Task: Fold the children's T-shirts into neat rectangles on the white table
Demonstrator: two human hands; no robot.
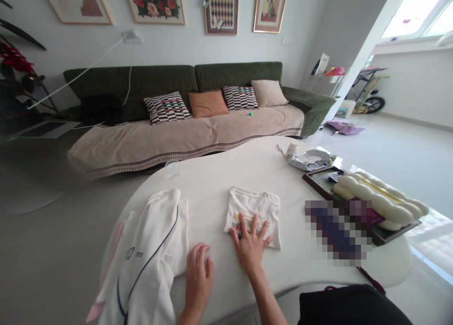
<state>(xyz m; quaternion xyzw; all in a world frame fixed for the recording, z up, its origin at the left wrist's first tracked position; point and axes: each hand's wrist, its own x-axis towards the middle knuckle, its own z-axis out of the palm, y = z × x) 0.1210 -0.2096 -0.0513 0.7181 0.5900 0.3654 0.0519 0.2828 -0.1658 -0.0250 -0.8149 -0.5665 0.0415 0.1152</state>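
Note:
A white T-shirt (253, 204) with a small colored print lies folded into a compact rectangle on the white table (226, 169). My right hand (250, 245) presses flat on its lower part, fingers spread, covering some of the print. To its left, my left hand (200, 270) rests on the tabletop with loosely bent fingers and holds nothing. Close beside that hand lies a white garment (155, 249) with dark blue piping and a small logo, loosely laid and hanging over the front edge. Something pink (115, 242) shows from beneath it.
At the right stands a dark tray (318, 186) bearing a cream puffy object (382, 197); a blurred-out dark item (332, 230) lies before it. Behind are a crumpled silver packet (311, 159) and a clear cup (172, 168). A green sofa (237, 70) lines the wall.

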